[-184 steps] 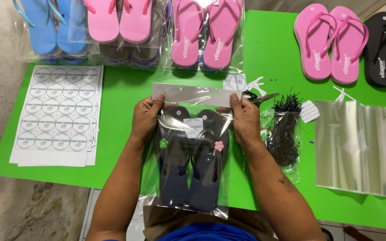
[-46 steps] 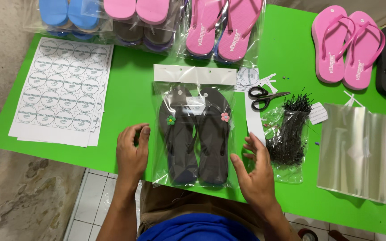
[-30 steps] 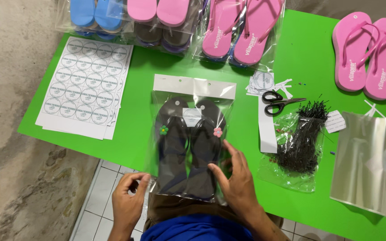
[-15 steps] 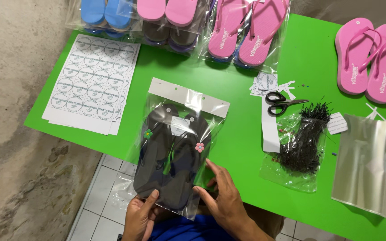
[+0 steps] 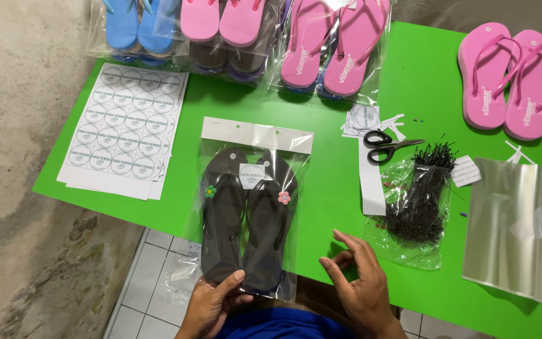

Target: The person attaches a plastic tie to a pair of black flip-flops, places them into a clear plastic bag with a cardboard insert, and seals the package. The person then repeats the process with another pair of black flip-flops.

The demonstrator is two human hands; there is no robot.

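Green table (image 5: 346, 188): bagged dark flip-flops (image 5: 246, 213) overhang near edge, bare strip to the right. L hand (image 5: 211, 304) pinches bag's bottom; R hand (image 5: 359, 282) spread, empty.

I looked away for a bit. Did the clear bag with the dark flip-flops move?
Yes. The clear bag of dark flip-flops slid toward the near edge of the green table, away from the black scissors.

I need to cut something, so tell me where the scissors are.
In the head view the scissors lie on the green table, right of the bagged dark flip-flops, just above the bag of black ties.
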